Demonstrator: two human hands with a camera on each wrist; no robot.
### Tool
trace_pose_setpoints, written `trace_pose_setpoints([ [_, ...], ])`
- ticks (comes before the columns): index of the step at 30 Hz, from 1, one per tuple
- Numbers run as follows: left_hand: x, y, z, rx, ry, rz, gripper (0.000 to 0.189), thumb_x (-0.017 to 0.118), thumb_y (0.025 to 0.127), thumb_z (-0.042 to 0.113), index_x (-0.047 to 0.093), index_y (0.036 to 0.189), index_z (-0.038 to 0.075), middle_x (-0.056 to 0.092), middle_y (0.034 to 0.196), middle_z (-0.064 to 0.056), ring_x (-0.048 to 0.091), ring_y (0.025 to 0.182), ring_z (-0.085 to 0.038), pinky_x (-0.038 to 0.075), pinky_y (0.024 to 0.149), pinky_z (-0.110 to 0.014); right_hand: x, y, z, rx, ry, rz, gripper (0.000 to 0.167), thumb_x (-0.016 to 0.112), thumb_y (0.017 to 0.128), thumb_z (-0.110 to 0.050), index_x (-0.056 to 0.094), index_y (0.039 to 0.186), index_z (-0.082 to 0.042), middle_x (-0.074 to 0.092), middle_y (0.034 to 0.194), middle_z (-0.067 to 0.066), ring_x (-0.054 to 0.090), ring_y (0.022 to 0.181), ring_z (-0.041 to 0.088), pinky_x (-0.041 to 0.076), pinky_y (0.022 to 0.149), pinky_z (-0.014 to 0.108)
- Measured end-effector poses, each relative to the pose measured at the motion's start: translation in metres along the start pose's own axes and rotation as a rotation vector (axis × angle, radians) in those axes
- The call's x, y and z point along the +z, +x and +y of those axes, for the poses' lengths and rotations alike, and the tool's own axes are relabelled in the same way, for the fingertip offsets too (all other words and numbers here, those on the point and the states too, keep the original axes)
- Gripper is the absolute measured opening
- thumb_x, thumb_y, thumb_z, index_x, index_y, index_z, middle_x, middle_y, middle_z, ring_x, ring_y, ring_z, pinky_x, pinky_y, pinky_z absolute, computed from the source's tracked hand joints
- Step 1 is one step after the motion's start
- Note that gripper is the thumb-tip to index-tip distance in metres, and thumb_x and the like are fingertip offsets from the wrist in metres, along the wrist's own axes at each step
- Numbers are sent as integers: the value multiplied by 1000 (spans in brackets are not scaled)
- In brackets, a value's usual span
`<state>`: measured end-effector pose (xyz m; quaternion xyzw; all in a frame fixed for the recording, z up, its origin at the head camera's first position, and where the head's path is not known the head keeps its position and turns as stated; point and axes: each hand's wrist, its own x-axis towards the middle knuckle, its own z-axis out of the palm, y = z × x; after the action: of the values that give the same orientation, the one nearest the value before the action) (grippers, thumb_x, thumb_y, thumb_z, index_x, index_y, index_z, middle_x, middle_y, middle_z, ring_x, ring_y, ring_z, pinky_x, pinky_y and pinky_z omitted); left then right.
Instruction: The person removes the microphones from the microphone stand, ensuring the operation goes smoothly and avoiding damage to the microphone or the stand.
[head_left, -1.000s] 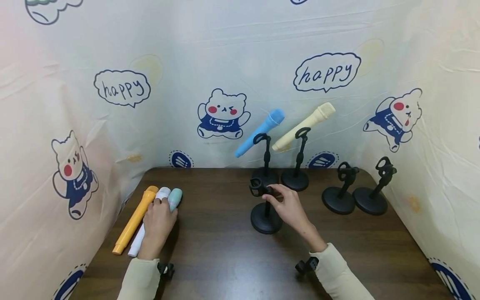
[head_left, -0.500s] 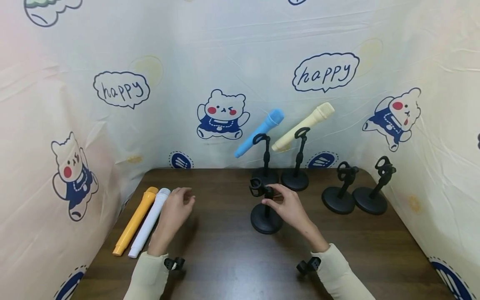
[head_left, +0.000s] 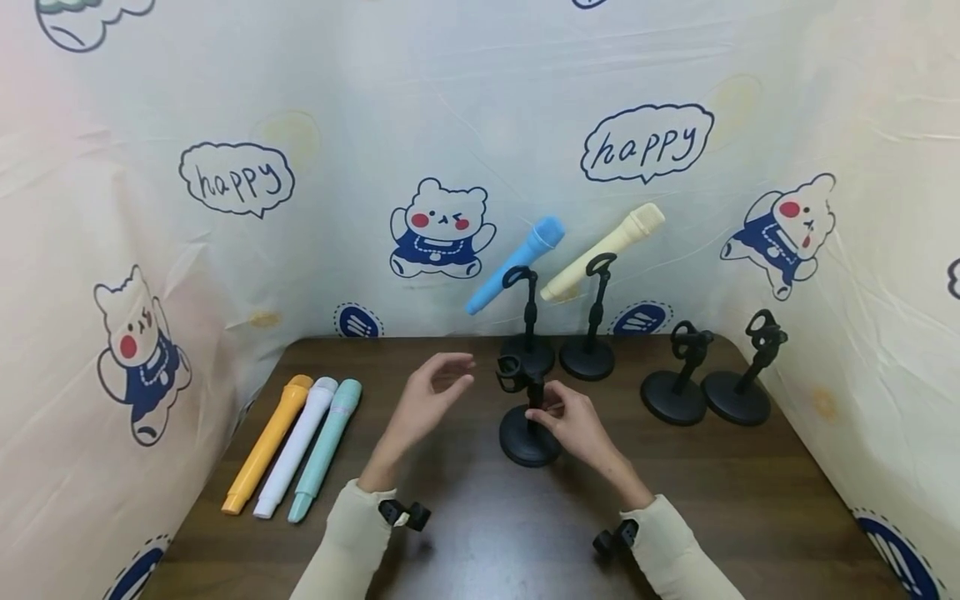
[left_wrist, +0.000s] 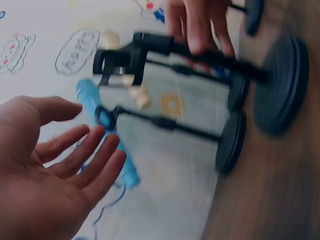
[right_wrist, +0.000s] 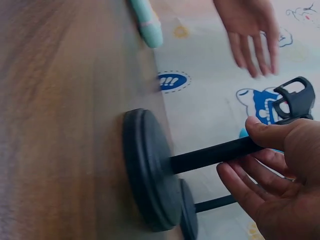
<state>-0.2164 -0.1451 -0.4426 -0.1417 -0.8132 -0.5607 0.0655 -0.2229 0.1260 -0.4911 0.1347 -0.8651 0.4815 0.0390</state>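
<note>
My right hand (head_left: 581,425) pinches the stem of a black microphone stand (head_left: 530,446) between thumb and fingers. The stand is upright on the table, its clip (head_left: 512,374) facing left. In the right wrist view the thumb (right_wrist: 257,131) lies along the stem. My left hand (head_left: 426,404) hovers left of that stand, fingers spread and holding nothing. To its left lie an orange microphone (head_left: 266,446), a white microphone (head_left: 296,446) and a mint-green microphone (head_left: 326,450), side by side.
At the back, a blue microphone (head_left: 498,283) and a cream microphone (head_left: 603,252) slant across the clips of two stands. Two more black stands (head_left: 672,398) (head_left: 737,398) occupy the right side. A printed cloth (head_left: 337,108) hangs behind the brown table (head_left: 442,533).
My left hand has left the mint-green microphone and moved right toward the stand, its fingers opening out. My right hand has slid slightly down the stem.
</note>
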Motion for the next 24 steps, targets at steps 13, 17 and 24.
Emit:
trace_pose_setpoints([
  [13, 44, 15, -4, 38, -228, -116, 43, 72, 103, 15, 62, 145, 16, 68, 139, -14, 67, 129, -29, 59, 105, -33, 8, 0, 14, -86, 34, 23, 19, 82, 94, -11, 72, 110, -11, 77, 96, 5, 77, 91, 17, 66, 83, 32],
  [17, 50, 16, -5, 60, -277, -91, 38, 71, 103, 12, 65, 141, 11, 70, 134, -17, 68, 125, -33, 60, 100, -27, 9, -1, 15, -116, 29, 44, 19, 83, 94, -10, 74, 110, -11, 78, 98, 6, 77, 92, 18, 66, 82, 32],
  [24, 55, 16, -6, 67, -316, -62, 35, 72, 103, 10, 68, 137, 9, 72, 131, -19, 69, 123, -34, 60, 99, -26, 9, -2, 17, -179, 22, 90, 19, 84, 92, -7, 76, 108, -13, 78, 100, 6, 77, 91, 20, 66, 80, 30],
])
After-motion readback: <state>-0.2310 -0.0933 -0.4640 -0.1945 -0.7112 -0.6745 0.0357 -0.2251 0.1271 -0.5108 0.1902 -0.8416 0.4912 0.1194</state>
